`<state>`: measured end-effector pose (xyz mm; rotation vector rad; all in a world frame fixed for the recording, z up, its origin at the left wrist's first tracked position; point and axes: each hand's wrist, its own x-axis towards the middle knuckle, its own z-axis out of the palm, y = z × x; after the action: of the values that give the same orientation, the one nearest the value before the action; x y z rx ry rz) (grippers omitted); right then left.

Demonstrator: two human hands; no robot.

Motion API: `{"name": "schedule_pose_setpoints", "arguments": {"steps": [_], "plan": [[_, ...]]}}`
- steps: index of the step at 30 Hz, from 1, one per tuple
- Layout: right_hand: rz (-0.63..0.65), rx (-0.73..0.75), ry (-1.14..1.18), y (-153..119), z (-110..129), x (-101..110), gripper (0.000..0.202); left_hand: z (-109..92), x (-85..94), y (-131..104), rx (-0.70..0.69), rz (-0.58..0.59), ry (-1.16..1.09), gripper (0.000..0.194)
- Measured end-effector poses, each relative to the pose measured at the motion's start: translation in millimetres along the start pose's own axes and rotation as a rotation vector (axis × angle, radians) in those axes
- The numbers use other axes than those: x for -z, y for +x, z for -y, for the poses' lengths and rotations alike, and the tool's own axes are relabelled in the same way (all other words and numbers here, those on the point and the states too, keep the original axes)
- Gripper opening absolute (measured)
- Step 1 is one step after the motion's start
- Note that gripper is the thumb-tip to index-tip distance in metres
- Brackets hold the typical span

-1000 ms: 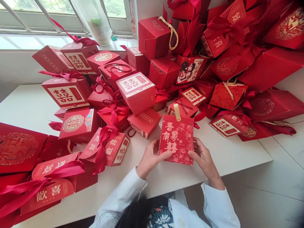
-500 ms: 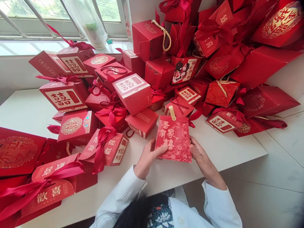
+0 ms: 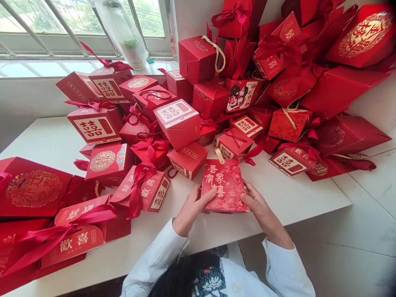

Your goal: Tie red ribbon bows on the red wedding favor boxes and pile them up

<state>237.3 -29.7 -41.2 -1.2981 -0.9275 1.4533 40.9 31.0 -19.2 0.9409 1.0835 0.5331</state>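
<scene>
Between both hands is a red gift box [image 3: 227, 181] with pale Chinese characters, a floral print and a small gold strap at its top. My left hand [image 3: 193, 204] grips its left side, thumb lying over the front. My right hand [image 3: 258, 204] holds the right side, thumb on the front edge; the other fingers are partly hidden behind. Just beyond it sits a small red box [image 3: 234, 143] tied with dark red cord. To the left of that lies another red box [image 3: 188, 160] with a printed label.
Red boxes crowd the white table [image 3: 185, 222]. A ribboned box [image 3: 82, 235] lies at the left front, and a tall pile [image 3: 284, 78] leans at the back right. A clear plastic-wrapped cup [image 3: 133, 51] stands on the windowsill [image 3: 71, 69].
The held box has tilted back a little and its top edge sits lower in view. My right thumb has come onto its front. The camera view has shifted slightly.
</scene>
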Motion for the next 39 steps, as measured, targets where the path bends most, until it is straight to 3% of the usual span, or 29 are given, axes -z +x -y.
{"name": "schedule_pose_setpoints", "arguments": {"steps": [7,13,17,20,22,27,33,39], "plan": [[-0.003,0.052,-0.028,-9,4,1,0.061,1,2.7,-4,-0.117,0.082,0.046,0.046],[-0.049,0.145,-0.145,-15,1,5,0.052,12,6.2,-6,-0.442,0.130,0.255,0.047],[0.022,0.220,-0.238,-10,-6,8,0.046,20,10.7,-11,-0.529,0.035,0.437,0.045],[0.095,0.254,-0.291,-5,-9,12,0.062,22,12.7,-19,-0.603,-0.007,0.482,0.049],[0.137,0.231,-0.329,-2,-10,14,0.068,22,11.6,-24,-0.646,-0.011,0.523,0.040],[0.188,0.232,-0.414,3,-10,13,0.044,16,4.9,-41,-0.646,-0.077,0.702,0.024],[0.334,0.302,-0.409,5,-5,-8,0.039,2,11.4,-80,-0.658,-0.134,0.957,0.019],[0.468,0.339,-0.430,14,-6,-35,0.041,-14,6.5,-111,-0.711,-0.371,1.178,0.020]]}}
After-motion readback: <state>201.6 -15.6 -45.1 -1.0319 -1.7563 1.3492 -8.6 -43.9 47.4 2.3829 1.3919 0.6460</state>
